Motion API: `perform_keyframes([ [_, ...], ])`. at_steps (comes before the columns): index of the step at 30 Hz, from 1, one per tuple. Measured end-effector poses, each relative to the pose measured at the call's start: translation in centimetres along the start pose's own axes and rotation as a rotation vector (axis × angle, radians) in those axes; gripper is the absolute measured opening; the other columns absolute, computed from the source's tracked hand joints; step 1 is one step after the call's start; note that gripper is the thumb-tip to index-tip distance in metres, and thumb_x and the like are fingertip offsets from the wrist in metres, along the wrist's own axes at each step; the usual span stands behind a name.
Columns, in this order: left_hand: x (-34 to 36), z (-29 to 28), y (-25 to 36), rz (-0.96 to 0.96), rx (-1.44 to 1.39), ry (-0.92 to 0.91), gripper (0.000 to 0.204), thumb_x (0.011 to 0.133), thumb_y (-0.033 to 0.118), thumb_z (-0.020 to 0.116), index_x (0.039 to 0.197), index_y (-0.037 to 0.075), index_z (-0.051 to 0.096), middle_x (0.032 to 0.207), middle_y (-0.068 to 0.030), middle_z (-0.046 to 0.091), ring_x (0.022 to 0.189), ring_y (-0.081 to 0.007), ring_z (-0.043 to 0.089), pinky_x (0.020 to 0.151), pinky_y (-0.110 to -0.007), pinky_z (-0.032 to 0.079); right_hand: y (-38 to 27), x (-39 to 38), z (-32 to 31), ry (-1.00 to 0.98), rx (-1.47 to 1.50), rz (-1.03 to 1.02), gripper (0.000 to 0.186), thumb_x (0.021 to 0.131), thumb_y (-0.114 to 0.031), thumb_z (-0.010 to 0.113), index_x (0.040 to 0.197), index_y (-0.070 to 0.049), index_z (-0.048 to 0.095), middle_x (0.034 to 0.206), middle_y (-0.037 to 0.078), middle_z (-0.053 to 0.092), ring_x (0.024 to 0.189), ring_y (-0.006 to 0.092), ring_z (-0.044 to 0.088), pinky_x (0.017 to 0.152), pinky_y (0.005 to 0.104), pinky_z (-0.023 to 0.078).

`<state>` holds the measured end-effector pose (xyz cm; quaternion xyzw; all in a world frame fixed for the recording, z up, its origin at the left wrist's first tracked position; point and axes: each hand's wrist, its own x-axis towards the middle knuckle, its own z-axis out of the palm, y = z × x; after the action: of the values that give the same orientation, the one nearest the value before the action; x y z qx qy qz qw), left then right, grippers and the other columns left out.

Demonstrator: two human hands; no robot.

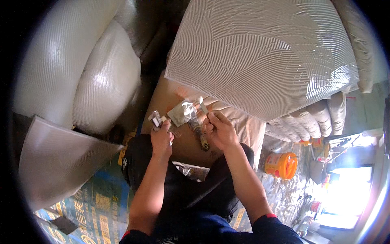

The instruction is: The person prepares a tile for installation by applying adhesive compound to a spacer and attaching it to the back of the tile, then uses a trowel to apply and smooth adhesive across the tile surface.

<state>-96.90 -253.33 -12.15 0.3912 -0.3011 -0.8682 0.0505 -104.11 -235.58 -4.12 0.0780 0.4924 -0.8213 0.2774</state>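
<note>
- White paste (188,110) sits heaped on a broad, pale, flat-bladed trowel (175,116) with a dark and yellow handle (204,144); it appears to lie paste side up, which probably keeps the paste off the brown, paper-like surface (163,91) beneath.
- That trowel is between the two hands, its handle toward the person's lap, perhaps so that either hand can reach it.
- Narrow, greyish strip-shaped blade (204,107), white at its tip, is in the right hand (221,132): thumb and index finger pinch its lower end, likely to keep skin clear of the paste, and the other fingers curl in.
- Small, silver-grey, blocky piece (155,118) juts from the upper side of the left hand (162,138), whose fingers close round it; I cannot tell what it is.
- Both forearms come up from the lower edge and lean inward, elbows apart, the hands over the dark-trousered knees (140,162) and near the trowel.
- Pale slab with combed ridges (248,53) lies beyond the hands, ridged face showing, apparently so that the coating is not pressed.
</note>
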Motion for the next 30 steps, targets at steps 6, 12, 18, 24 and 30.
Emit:
perform_keyframes([
  [6,0.4,-0.1,0.1,-0.017,-0.075,-0.226,0.03,0.092,0.017,0.056,0.118,0.003,0.052,0.111,-0.0126,0.065,0.061,-0.0043,0.047,0.05,-0.019,0.036,-9.8,-3.4,0.2,-0.012,0.219,-0.017,0.011,0.096,-0.015,0.053,0.099,-0.004,0.054,0.085,0.007,0.057,0.066,0.0071,0.054,0.056,0.0195,0.047],
  [12,-0.3,1.6,0.2,0.059,-0.059,-0.112,0.014,0.093,0.017,0.054,0.086,0.005,0.053,0.089,-0.0097,0.06,0.053,-0.0081,0.037,0.047,-0.025,0.033,-25.7,-8.4,-2.1,0.133,-0.087,-0.508,0.008,0.089,-0.005,0.06,0.092,0.002,0.057,0.084,0.007,0.058,0.07,0.0121,0.054,0.063,0.0243,0.046],
  [18,0.0,0.7,0.2,0.072,-0.015,-0.185,0.02,0.093,0.019,0.053,0.078,0.007,0.052,0.086,-0.0095,0.06,0.052,-0.0098,0.038,0.047,-0.026,0.033,-40.1,-14.7,-3.3,0.671,-1.143,-0.944,0.023,0.088,-0.013,0.063,0.108,-0.003,0.063,0.08,0.001,0.062,0.067,0.0087,0.056,0.06,0.02,0.044],
  [24,-3.8,3.5,2.6,0.069,0.123,-0.227,0.013,0.09,0.014,0.057,0.094,0.002,0.054,0.059,0.0006,0.047,0.046,-0.0073,0.041,0.039,-0.02,0.029,-49.4,-14.9,-0.5,0.719,-1.798,-1.071,0.02,0.085,-0.017,0.066,0.097,-0.001,0.066,0.076,0.006,0.062,0.066,0.0125,0.058,0.064,0.0286,0.046],
  [30,-3.7,3.9,2.1,0.051,0.131,-0.184,0.013,0.09,0.013,0.056,0.093,0.001,0.053,0.057,0.0017,0.043,0.045,-0.0078,0.04,0.039,-0.021,0.029,-52.4,-12.5,-0.4,0.704,-2.141,-1.135,0.019,0.081,-0.018,0.069,0.095,-0.005,0.067,0.079,0.012,0.065,0.069,0.0235,0.061,0.068,0.0346,0.048],
])
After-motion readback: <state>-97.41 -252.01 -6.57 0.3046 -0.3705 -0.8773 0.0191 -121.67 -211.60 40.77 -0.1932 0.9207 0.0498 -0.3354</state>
